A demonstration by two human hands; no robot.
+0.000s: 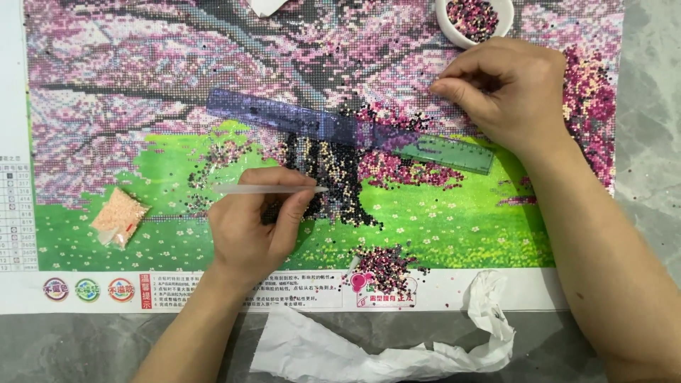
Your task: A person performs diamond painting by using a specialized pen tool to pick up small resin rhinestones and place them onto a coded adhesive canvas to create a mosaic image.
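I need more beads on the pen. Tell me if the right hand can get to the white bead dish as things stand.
Probably yes. The right hand rests on the canvas just below the white bead dish, with nothing between them. The ruler lies lower, out of the way.

Ruler (355,131) and bead dish (473,20) crowd the canvas (461,227) middle (lower right grass lies open).

A thin white pen (269,189) lies flat across the left hand's fingers, tip pointing right. Under it lies a big bead picture (213,85) of pink trees and green grass, partly covered with tiny beads.
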